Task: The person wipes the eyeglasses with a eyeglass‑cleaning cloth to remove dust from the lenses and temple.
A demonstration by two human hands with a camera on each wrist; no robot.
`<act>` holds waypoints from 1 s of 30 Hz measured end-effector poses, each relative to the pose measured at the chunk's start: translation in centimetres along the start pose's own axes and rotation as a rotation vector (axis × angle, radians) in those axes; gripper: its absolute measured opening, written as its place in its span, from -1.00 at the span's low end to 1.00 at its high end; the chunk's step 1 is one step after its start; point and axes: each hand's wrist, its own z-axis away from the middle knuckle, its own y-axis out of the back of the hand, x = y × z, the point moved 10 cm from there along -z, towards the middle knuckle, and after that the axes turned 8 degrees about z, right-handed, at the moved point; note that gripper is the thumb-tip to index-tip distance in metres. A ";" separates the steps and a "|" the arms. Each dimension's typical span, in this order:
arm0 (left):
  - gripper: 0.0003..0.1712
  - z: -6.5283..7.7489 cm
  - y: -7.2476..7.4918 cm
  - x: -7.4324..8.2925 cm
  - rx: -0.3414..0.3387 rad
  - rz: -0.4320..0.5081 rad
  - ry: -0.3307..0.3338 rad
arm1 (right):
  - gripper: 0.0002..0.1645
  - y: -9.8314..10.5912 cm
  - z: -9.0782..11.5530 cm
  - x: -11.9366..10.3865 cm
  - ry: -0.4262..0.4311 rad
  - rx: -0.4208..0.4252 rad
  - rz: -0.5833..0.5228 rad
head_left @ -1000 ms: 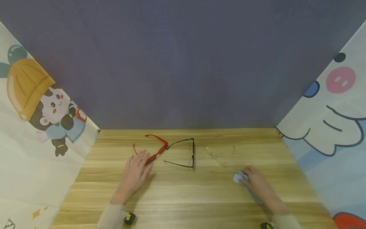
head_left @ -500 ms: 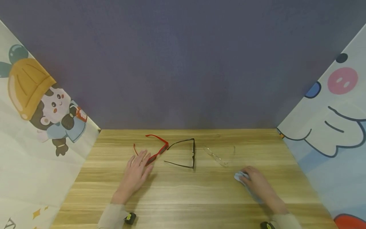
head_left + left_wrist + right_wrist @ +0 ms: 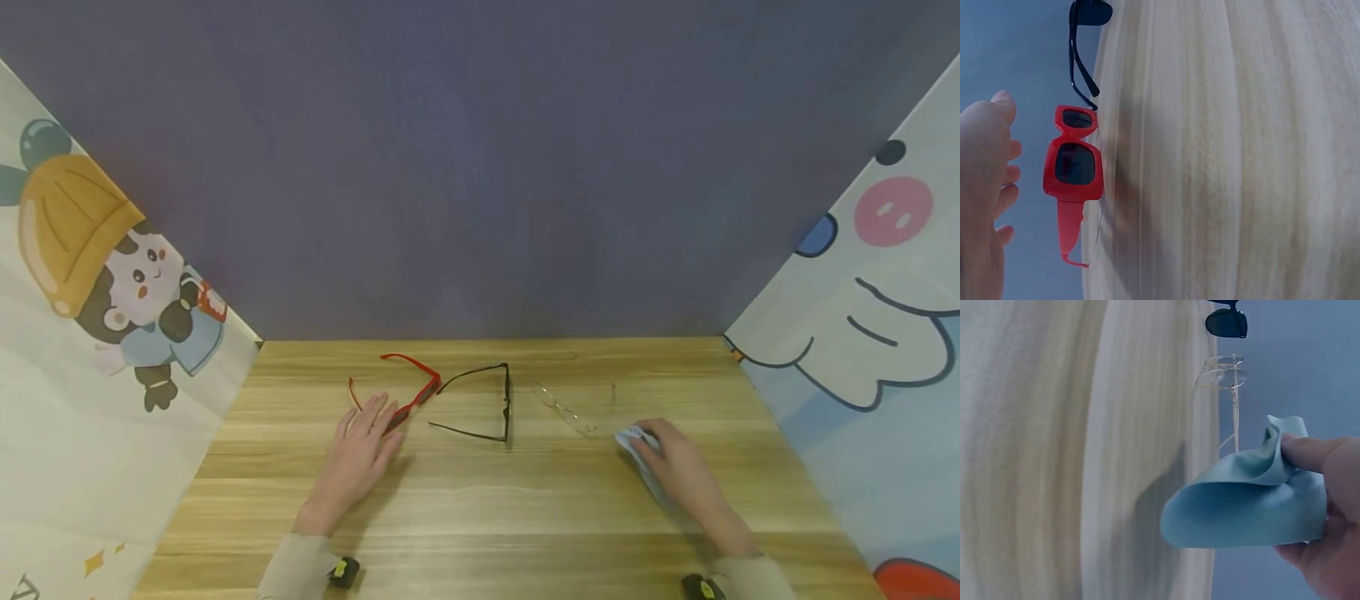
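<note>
A light blue cloth (image 3: 1241, 506) hangs bunched from my right hand (image 3: 678, 462), pinched between thumb and fingers over the right part of the table. My left hand (image 3: 356, 462) hovers with relaxed, mostly straight fingers beside the red sunglasses (image 3: 1074, 162); in the left wrist view a gap shows between fingers and frame. Right of the red pair lie black sunglasses (image 3: 507, 404) with temples unfolded. Between those and my right hand is a pair of thin clear glasses (image 3: 562, 408), its outline faint against the wood.
All the eyewear lies on a wood-grain table (image 3: 480, 508). A dark grey panel (image 3: 480, 167) rises behind it. Printed cartoon panels stand at the left (image 3: 97, 433) and the right (image 3: 900, 333).
My right hand has risen slightly and moved away from me with the cloth. The left hand and the eyewear stay in place.
</note>
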 end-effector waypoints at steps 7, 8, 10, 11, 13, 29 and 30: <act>-0.36 -0.1 -0.2 0.2 -0.001 -0.007 -0.013 | -0.65 1.9 -0.3 -1.3 0.071 0.172 -0.005; -0.35 -0.1 -0.3 0.2 -0.002 -0.011 -0.013 | -0.64 2.1 -0.4 -1.5 0.083 0.193 -0.003; -0.35 -0.1 -0.3 0.2 -0.003 -0.012 -0.012 | -0.63 2.5 -0.5 -1.9 0.090 0.211 -0.006; -0.36 -0.1 -0.4 0.2 -0.003 -0.013 -0.013 | -0.62 2.6 -0.5 -2.0 0.088 0.213 -0.009; -0.36 -0.2 -0.5 0.2 -0.004 -0.013 -0.013 | -0.63 2.7 -0.7 -2.2 0.075 0.205 -0.013; -0.33 -0.2 -1.7 -0.3 -0.017 -0.034 -0.011 | -0.61 3.0 -1.6 -4.2 0.127 0.245 -0.063; -0.33 -0.2 -1.7 -0.3 -0.016 -0.038 -0.014 | -0.62 2.9 -1.6 -4.2 0.127 0.240 -0.059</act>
